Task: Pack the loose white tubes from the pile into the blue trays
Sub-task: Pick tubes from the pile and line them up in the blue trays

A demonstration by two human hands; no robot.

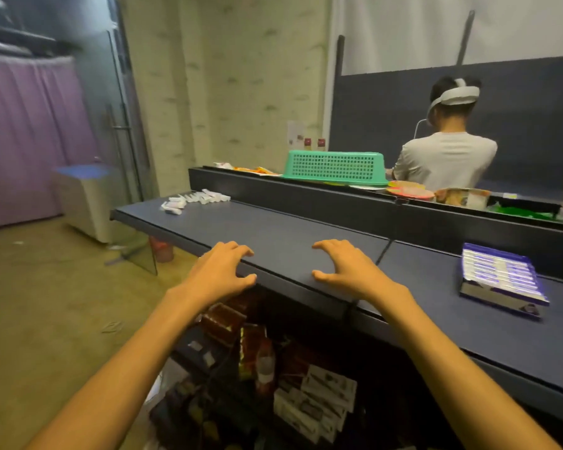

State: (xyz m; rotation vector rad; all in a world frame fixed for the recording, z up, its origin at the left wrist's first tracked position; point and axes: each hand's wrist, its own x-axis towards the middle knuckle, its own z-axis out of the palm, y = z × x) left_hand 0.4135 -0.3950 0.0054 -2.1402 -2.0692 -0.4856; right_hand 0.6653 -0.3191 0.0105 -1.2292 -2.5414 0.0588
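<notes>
Both my hands are empty: left hand (220,271) and right hand (345,266) rest w/ fingers loosely spread at the table (290,232) edge. Tubes (194,200) piled far left; tray (501,279) at right, apparently full. Tubes prob light, slick, so I'd pinch mid-body.

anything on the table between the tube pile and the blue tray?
Head view: bare dark tabletop between the white tube pile and blue tray; only both hands at the near edge, left hand, right hand.
</notes>
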